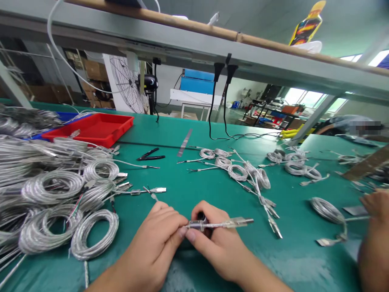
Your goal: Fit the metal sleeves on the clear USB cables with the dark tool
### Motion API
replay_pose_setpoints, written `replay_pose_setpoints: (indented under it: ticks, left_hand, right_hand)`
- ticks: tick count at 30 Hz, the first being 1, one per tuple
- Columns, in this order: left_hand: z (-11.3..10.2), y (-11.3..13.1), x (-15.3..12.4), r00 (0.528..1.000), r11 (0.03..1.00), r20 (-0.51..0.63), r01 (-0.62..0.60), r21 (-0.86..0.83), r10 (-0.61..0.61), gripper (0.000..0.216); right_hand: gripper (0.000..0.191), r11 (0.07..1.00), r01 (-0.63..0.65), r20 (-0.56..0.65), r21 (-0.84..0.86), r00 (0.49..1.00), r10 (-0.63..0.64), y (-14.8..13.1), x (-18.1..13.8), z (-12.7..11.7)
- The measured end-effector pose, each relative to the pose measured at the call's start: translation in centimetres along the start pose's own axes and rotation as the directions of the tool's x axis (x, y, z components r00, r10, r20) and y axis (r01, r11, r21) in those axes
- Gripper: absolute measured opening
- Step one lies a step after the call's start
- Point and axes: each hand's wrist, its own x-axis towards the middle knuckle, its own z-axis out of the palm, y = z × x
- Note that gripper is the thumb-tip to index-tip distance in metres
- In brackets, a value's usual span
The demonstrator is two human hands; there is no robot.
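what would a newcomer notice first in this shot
The big heap of coiled clear USB cables fills the left of the green bench mat. At bottom centre, the left hand and right hand pinch a clear-moulded USB plug. A red plastic tray stands out at far left.

And here's the clear, glossy plastic USB plug with its bright metal tip, the coiled cable flashing silver braid through a transparent jacket, over a smooth matt green tabletop, and there's a shiny red plastic tray!
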Motion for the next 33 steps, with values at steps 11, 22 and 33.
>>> replay_pose_setpoints:
  ticks: [11,22,33]
  left_hand:
    - [-0.1,0.5,0.2,0.996,1.000,0.082,-0.016,0.011,0.015,0.028]
    - [0.5,0.6,-0.1,0.997,0.993,0.002,-0.071,0.095,0.071,0.018]
    - [0.4,0.0,-0.4,0.994,0.999,-0.108,0.029,0.037,-0.025,0.022]
  right_hand:
    - [0.033,0.993,0.050,0.049,-0.104,0.998,-0.045,0.7,-0.2,0.6]
    - [0.034,0.999,0.021,-0.013,-0.027,1.000,-0.022,0.4,-0.2,0.5]
    - [0.030,0.999,0.034,-0.037,0.008,0.999,-0.033,0.1,-0.3,0.4]
